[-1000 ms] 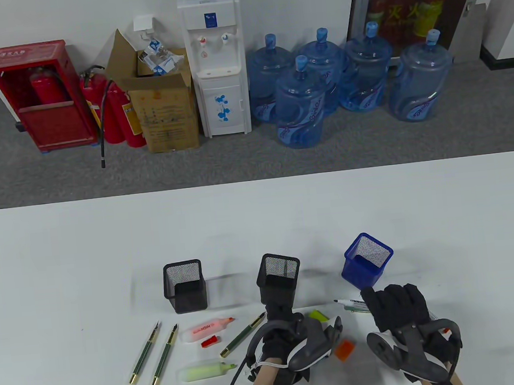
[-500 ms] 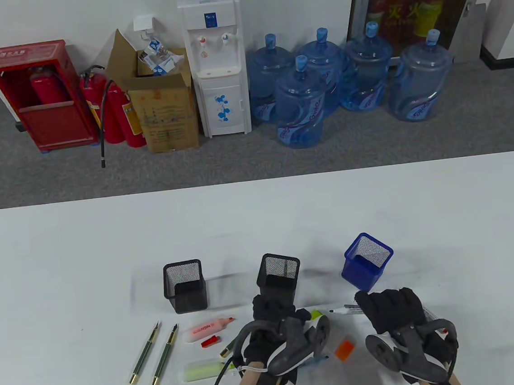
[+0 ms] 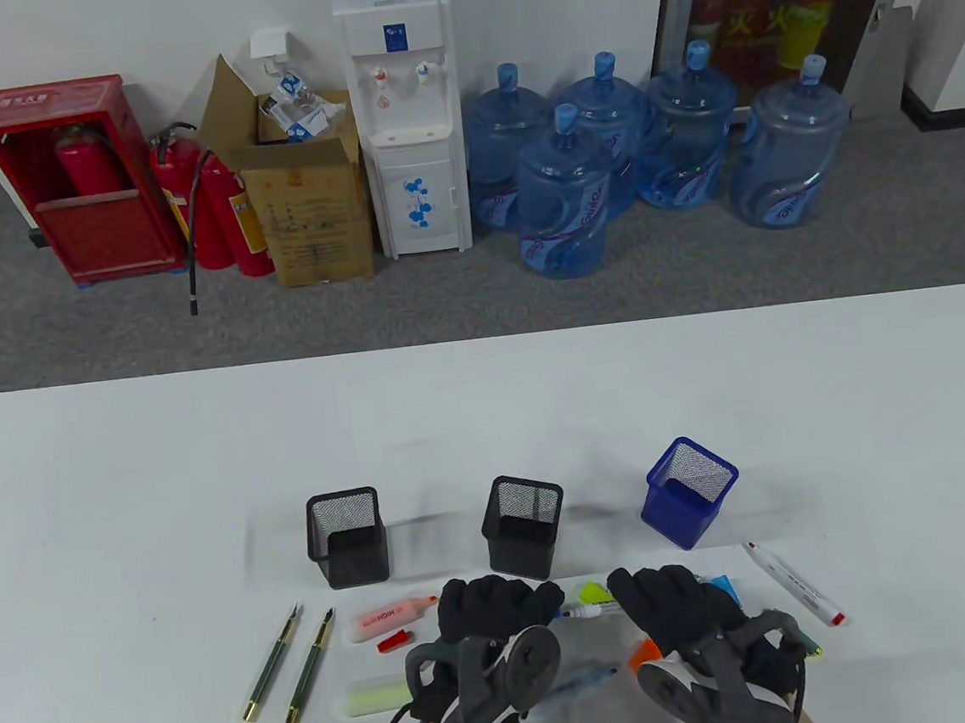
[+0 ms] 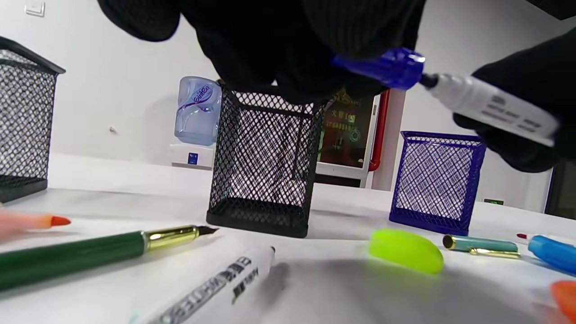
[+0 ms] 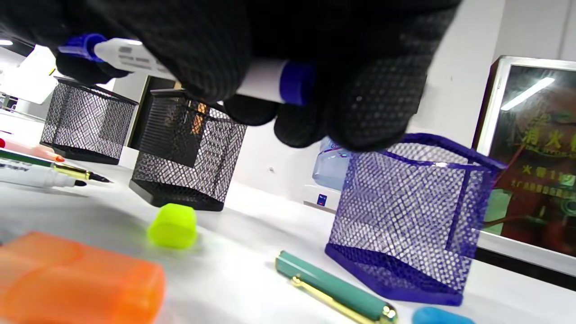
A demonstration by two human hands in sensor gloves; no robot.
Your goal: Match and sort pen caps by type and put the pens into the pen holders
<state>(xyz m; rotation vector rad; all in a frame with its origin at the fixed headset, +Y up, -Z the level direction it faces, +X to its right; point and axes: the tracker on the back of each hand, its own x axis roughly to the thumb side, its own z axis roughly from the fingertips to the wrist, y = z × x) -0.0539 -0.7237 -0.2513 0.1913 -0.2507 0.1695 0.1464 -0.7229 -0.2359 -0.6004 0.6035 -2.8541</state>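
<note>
A white marker (image 4: 488,105) is held off the table between the two hands, just in front of the middle holder (image 3: 523,524), which serves as landmark. The barrel is gripped by the curled fingers of the right hand (image 3: 672,607), and a blue cap (image 4: 389,67) is pinched at the marker's tip end by the left hand (image 3: 494,612); whether the cap is fully seated cannot be told. The marker is judged light, stiff and smooth, so a slip is likelier than any damage; the barrel is best held near its middle, with the cap pushed straight along the axis. Below the hands, in front of the holder, a yellow-green cap (image 5: 173,225) and an orange cap (image 5: 76,279) lie loose, and a teal cap (image 5: 335,288) with a gold clip lies to the right, near the blue holder (image 3: 689,491). A second white marker (image 4: 216,283) and a green pen (image 4: 90,254) lie in front of the holder and to its left; farther left two more green pens (image 3: 290,670) are seen, and a red-tipped marker (image 3: 794,583) well to the right. All three holders are open-topped and apparently empty, the left holder (image 3: 346,537) well apart. Open room is seen above the rims and on the table (image 3: 487,412) behind the holders; the near strip is crowded, so a low sweep could scatter caps.
</note>
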